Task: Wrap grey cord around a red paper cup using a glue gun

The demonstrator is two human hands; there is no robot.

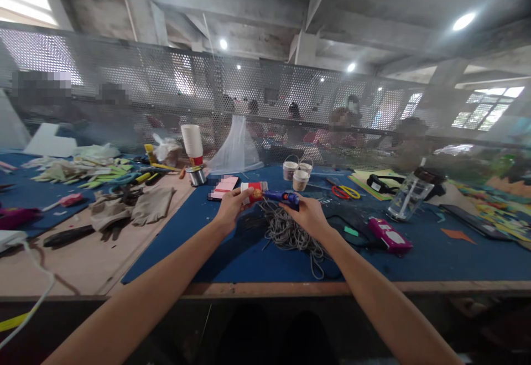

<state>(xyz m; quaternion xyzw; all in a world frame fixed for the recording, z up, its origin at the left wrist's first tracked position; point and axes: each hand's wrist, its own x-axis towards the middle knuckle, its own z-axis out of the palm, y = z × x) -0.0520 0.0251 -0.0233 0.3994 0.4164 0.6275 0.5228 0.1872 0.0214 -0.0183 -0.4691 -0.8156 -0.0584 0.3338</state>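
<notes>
My left hand (228, 210) is closed round a red and white paper cup (254, 192), which lies on its side in the air with its rim to the right. My right hand (310, 215) grips a blue hand tool (284, 196); its exact kind is unclear. The tool's tip meets the cup's right end, and I cannot tell whether it is inside the rim. Below both hands a tangled pile of grey cord (290, 229) lies on the blue table mat (182, 254). Just behind are several small paper cups (300, 179), with thin loop handles on some.
Left stand a stack of white paper cups (192, 141), a spool of wire (196, 176) and work gloves (151, 206). To the right lie scissors (345, 192), a magenta box (390, 236) and a clear bottle (410, 194). A perforated metal screen (166, 83) runs across the back, with people beyond.
</notes>
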